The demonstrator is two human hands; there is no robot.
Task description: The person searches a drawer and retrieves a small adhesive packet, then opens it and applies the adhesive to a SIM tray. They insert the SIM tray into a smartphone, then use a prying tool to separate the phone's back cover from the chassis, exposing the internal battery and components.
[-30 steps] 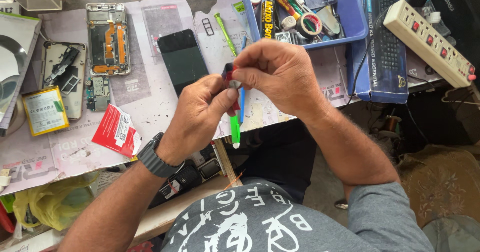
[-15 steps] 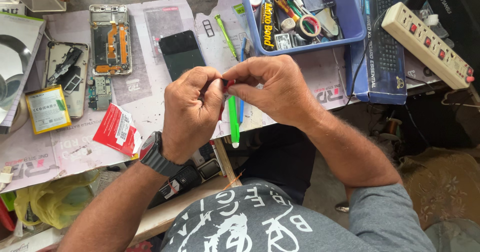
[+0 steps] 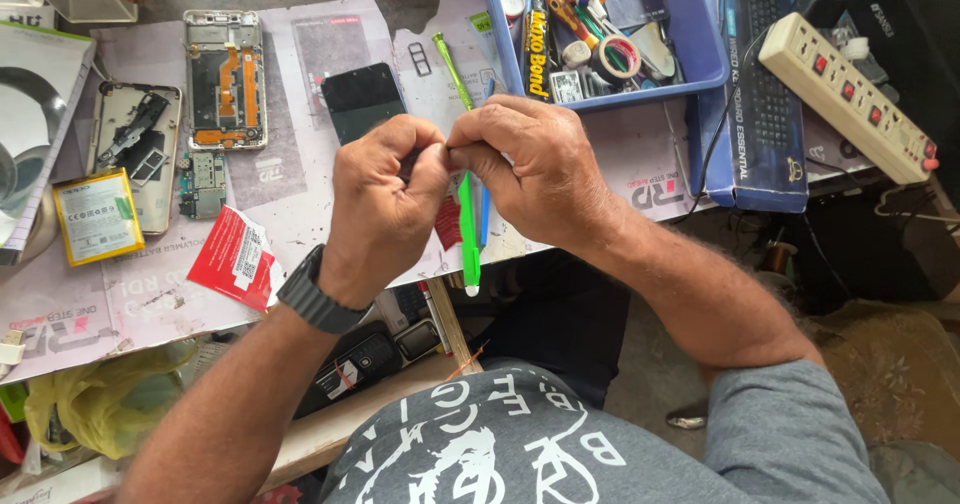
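Since half a second ago my two hands have closed in on each other, so the small red-tipped piece I could see between my fingers is now hidden; the work has tightened into a pinch at one spot. My left hand (image 3: 385, 209) is curled almost into a fist, thumb and forefinger pressed together at its two o'clock edge, where they meet my right hand (image 3: 525, 169). The right is curled too, fingertips clamped on the top of the green tool (image 3: 467, 234), which hangs toward six o'clock with a blue tool (image 3: 484, 219) just beside it. What the left hand pinches I cannot tell. The dark phone (image 3: 362, 99) lies at eleven o'clock from my hands, the blue tray (image 3: 700, 49) at one o'clock.
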